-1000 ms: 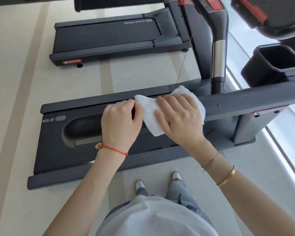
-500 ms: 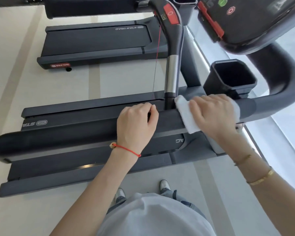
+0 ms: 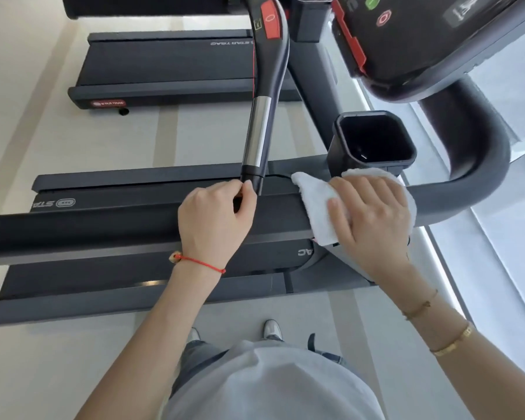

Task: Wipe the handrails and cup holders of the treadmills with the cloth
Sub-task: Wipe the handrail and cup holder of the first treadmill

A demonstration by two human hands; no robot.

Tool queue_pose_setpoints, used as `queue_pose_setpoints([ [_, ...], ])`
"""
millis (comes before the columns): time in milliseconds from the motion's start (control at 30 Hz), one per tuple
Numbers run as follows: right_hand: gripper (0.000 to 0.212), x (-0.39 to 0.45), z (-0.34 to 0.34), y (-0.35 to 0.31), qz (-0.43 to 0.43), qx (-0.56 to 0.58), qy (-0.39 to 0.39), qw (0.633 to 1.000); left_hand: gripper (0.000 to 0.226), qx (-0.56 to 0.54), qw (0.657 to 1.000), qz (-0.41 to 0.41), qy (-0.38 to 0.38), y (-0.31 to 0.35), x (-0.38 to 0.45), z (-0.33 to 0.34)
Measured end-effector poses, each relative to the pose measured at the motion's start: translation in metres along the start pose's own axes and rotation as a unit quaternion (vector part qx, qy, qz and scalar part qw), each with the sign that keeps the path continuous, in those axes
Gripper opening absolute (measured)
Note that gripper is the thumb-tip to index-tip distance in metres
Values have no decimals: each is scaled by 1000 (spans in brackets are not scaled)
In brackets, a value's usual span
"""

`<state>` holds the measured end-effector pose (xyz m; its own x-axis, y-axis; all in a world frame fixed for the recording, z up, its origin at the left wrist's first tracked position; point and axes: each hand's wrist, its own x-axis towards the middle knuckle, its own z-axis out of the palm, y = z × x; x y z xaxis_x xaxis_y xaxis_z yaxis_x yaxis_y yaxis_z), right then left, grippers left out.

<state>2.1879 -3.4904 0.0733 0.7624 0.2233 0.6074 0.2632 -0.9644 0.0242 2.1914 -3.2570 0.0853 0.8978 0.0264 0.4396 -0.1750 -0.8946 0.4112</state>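
A dark grey handrail (image 3: 103,228) of the near treadmill runs across the view and curves up at the right. My right hand (image 3: 373,219) lies flat on a white cloth (image 3: 314,201) and presses it onto the rail, just below the black square cup holder (image 3: 341,159). My left hand (image 3: 215,219) grips the same rail a little further left, fingers curled over its top, beside the foot of the silver and black inner handle (image 3: 258,137). The cloth drapes over the rail's near side.
The treadmill console (image 3: 422,40) with red and green buttons hangs at the top right. A second treadmill (image 3: 170,65) stands beyond on the pale floor. The near treadmill's deck (image 3: 134,277) lies under the rail. My shoes (image 3: 272,328) stand beside it.
My right hand has slid the cloth along the rail to the right, from the middle to just under the cup holder. My left hand let go of the cloth's edge and stayed on the rail.
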Motion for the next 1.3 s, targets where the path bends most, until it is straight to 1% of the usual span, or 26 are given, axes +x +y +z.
queue_pose_setpoints([
  [67, 31, 4, 4, -21, 4, 13, -7, 1000, 43, 14, 1000, -8, 9, -2, -2, 1],
  [167, 33, 8, 12, -59, -45, 35, -22, 998, 43, 27, 999, -17, 28, -2, -2, 4],
  [233, 37, 12, 12, -61, -89, 34, -30, 995, 44, 35, 998, -26, 36, -2, -3, 4],
  [300, 42, 12, 8, -42, -122, 25, -43, 991, 44, 42, 998, -25, 32, -5, -3, 5],
  [333, 42, 11, 6, -28, -121, 19, -41, 992, 45, 44, 998, -24, 24, -5, -3, 5],
  [433, 36, 10, -1, 0, -65, 0, -22, 998, 46, 32, 999, -21, 6, -5, -4, 1],
  [533, 35, 16, 4, -16, -22, -3, 2, 1000, 43, 26, 1000, -3, -3, -7, -3, -2],
  [633, 39, 26, 14, -60, -34, 11, 16, 999, 41, 28, 999, 30, 8, -11, -4, -3],
  [733, 41, 30, 23, -92, -37, 32, 32, 998, 41, 54, 998, 8, 42, -21, -5, -9],
  [833, 37, 23, 24, -78, -89, 19, 23, 996, 42, 57, 997, -20, 47, -36, -8, -14],
  [900, 35, 14, 18, -55, -112, 11, 15, 994, 44, 49, 998, -10, 43, -40, -10, -16],
  [933, 34, 10, 14, -45, -100, 12, 19, 995, 44, 48, 998, -5, 43, -40, -10, -16],
  [1000, 32, 10, 11, -36, -43, 14, 25, 999, 45, 47, 998, 3, 45, -42, -9, -16],
  [1067, 35, 20, 14, -48, 8, 18, 25, 999, 46, 42, 998, 15, 48, -44, -8, -14],
  [1100, 36, 26, 16, -61, 16, 21, 26, 999, 47, 41, 998, 18, 51, -45, -8, -14],
  [1200, 36, 28, 23, -104, 2, 46, 35, 998, 47, 43, 996, 14, 71, -44, -9, -11],
  [1300, 33, 18, 25, -103, -36, 46, 33, 998, 46, 49, 994, 17, 94, -44, -9, -9],
])
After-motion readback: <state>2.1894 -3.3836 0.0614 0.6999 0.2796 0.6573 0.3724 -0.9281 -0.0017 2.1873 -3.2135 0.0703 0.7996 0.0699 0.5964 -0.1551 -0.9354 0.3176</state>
